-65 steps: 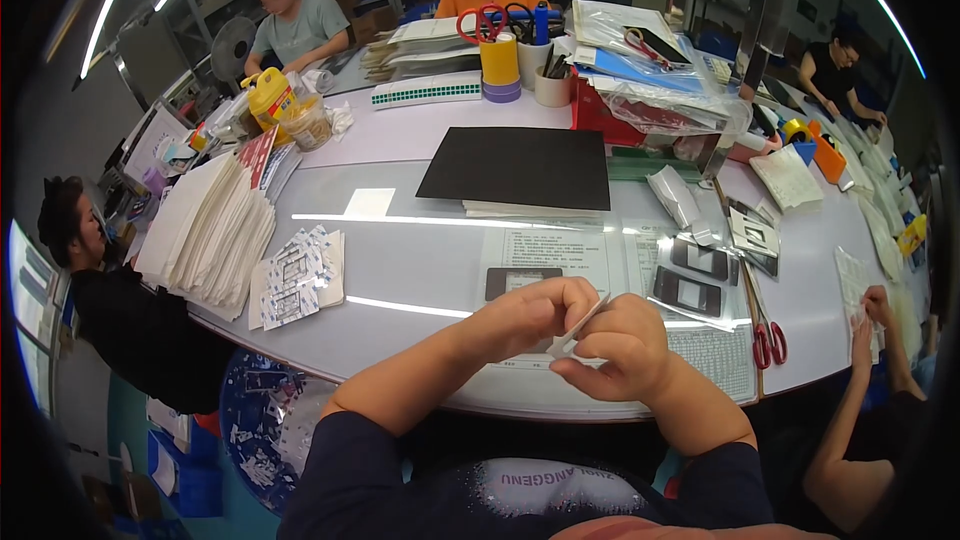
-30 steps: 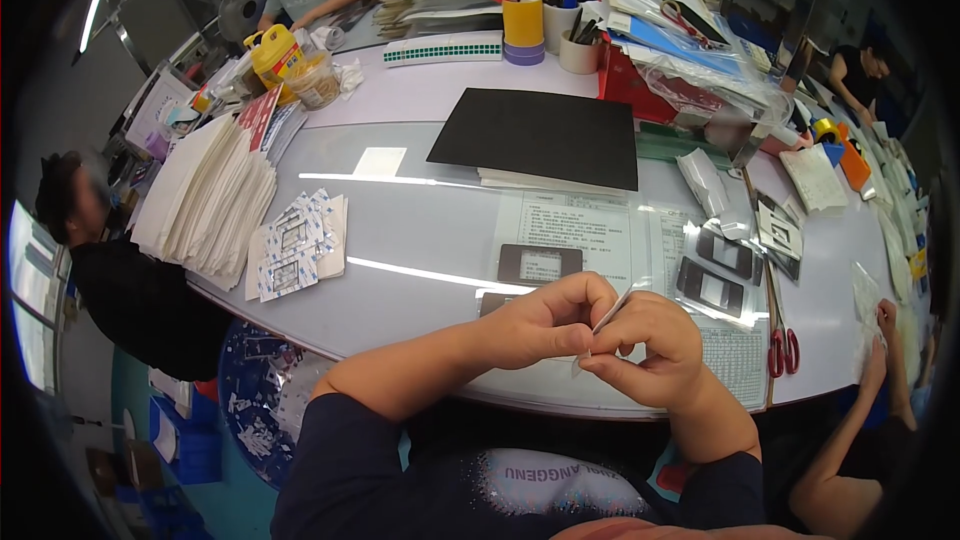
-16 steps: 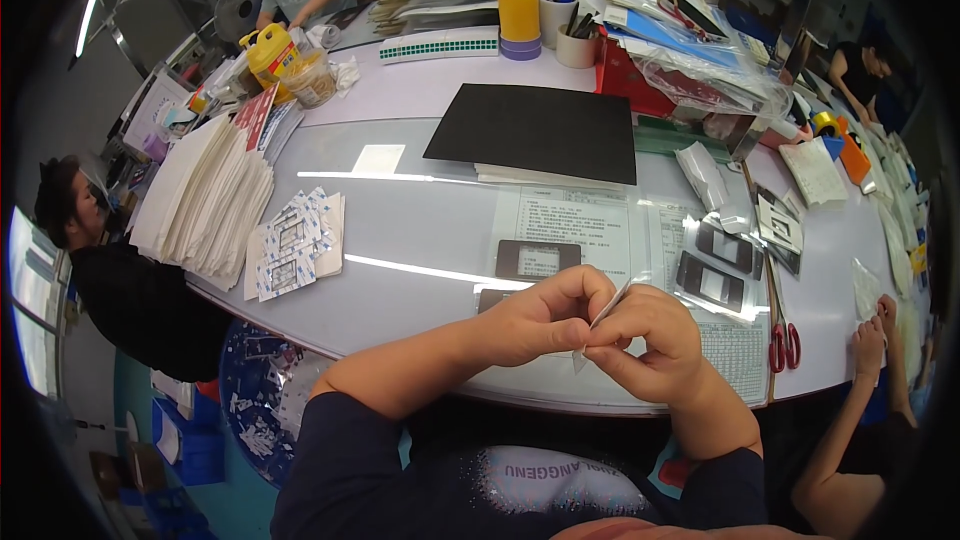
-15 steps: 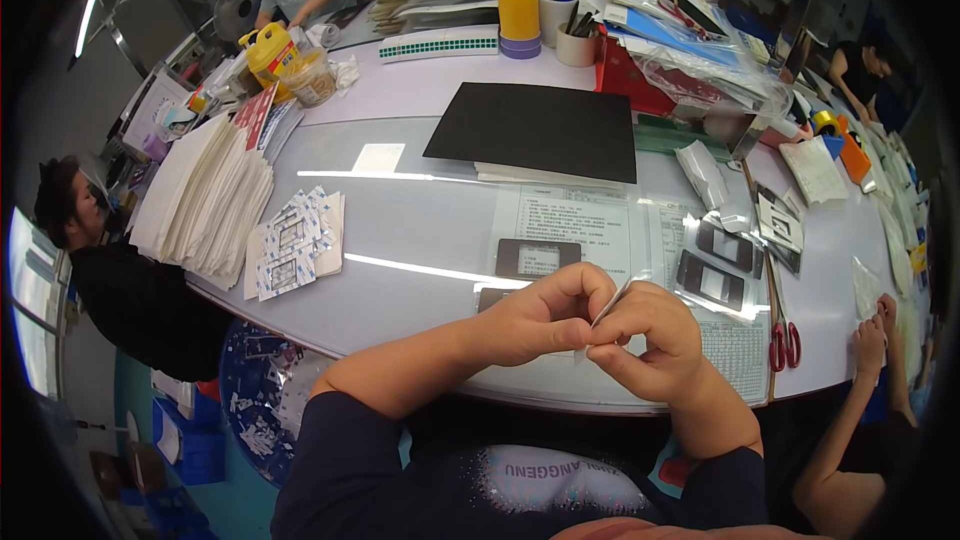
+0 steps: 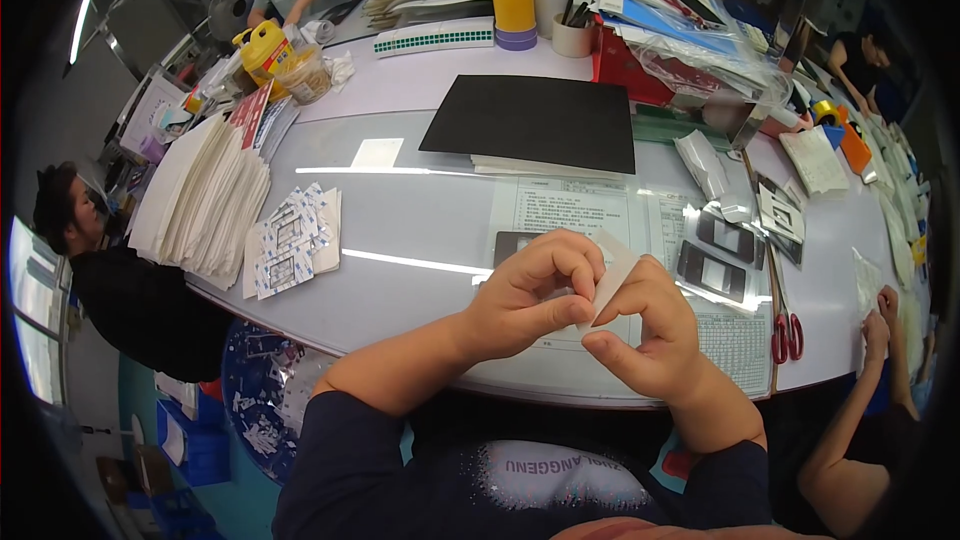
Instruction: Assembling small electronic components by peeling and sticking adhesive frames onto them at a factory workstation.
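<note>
right now you hold a thin white piece point(image 5: 611, 283) up between your hands, above the near part of the table point(image 5: 390, 208). your left hand point(image 5: 535, 290) has its thumb and index finger closed on the piece's left side, toward its lower end. your right hand point(image 5: 648, 332) is just beside it, index finger bent against or very near the right edge and thumb apart below; whether those fingers actually grip it, i cannot tell.

just behind your left hand, and partly hidden by it, lies a dark-framed card point(image 5: 506, 245) on a printed sheet point(image 5: 570, 208). to the right, two dark frames point(image 5: 691, 263) lie near each other, and beyond them a pair of scissors point(image 5: 789, 331) with red handles rests near the table's edge.

farther back, a black sheet point(image 5: 530, 120) lies on white sheets point(image 5: 520, 165). over on your left, blue-and-white patterned pieces point(image 5: 312, 228) overlap beside a tall stack of white paper point(image 5: 200, 190). below the table on that side is a blue basin point(image 5: 240, 342) with scraps in it.
</note>
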`<state>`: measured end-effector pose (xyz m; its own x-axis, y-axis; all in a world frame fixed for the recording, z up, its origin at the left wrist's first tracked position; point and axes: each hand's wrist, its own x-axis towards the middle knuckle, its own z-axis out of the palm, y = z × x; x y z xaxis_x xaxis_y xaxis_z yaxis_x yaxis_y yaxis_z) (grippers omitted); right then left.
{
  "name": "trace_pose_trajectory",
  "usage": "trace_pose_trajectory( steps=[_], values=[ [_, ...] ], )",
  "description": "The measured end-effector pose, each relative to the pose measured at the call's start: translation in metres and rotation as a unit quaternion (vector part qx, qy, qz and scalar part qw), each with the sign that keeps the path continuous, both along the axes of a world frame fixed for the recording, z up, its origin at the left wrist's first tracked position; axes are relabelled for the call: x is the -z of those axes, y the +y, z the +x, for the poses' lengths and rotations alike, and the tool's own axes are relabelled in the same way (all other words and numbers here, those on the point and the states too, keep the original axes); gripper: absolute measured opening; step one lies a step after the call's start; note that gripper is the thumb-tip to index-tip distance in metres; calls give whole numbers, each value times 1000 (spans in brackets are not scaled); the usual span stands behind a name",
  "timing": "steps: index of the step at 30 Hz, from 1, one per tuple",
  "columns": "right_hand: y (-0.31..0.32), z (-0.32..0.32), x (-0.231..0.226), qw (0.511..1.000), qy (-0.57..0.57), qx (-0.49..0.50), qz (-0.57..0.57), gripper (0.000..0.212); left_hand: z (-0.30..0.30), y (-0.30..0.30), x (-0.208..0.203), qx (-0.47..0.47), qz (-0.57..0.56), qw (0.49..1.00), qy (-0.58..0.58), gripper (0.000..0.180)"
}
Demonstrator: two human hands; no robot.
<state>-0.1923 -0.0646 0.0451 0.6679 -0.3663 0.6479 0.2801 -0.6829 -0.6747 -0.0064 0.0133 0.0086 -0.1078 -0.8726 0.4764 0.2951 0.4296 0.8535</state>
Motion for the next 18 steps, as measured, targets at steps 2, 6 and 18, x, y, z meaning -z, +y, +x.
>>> trace_pose_trajectory(
  steps=[2,6,18],
  values=[
    [2,0,1,1000,14,-13,21,18,0,5,-3,4,-5,1000,5,16],
    [1,-2,7,993,31,-48,106,16,-2,4,-2,23,9,999,33,15],
    [-15,-3,9,912,107,-124,376,11,-3,-12,8,71,50,991,103,17]
  ],
)
